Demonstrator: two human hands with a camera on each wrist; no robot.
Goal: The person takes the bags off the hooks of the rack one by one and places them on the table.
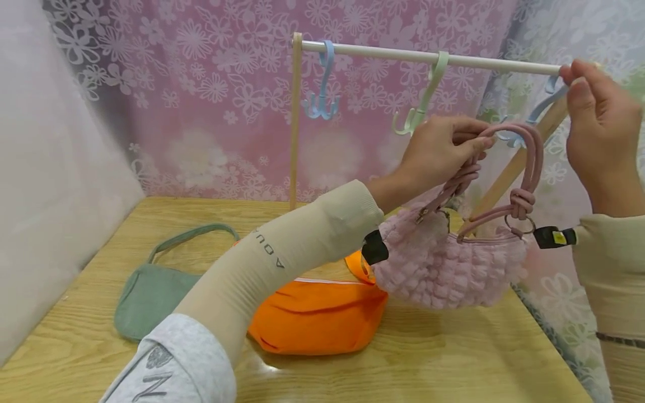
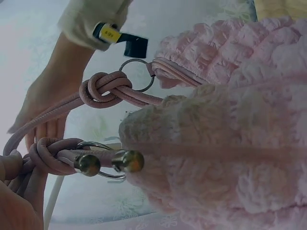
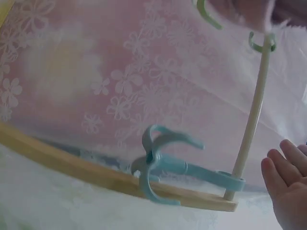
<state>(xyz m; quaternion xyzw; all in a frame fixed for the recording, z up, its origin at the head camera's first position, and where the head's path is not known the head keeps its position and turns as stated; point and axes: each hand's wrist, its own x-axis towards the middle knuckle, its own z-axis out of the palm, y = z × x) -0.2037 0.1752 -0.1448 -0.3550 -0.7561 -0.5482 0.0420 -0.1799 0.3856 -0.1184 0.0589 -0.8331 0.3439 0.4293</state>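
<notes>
A pink puffy handbag hangs from my left hand, which pinches its knotted strap between thumb and fingers. The strap loop stands beside the blue hook at the rod's right end; from the head view I cannot tell whether they touch. In the left wrist view, knots and metal rings join the strap to the bag. My right hand is raised by the right end of the white rod. In the right wrist view, its fingers look extended and apart from the rod and hook.
Another blue hook and a green hook hang on the rod, which wooden posts hold up. On the wooden table lie an orange bag and a green bag, partly behind my left arm.
</notes>
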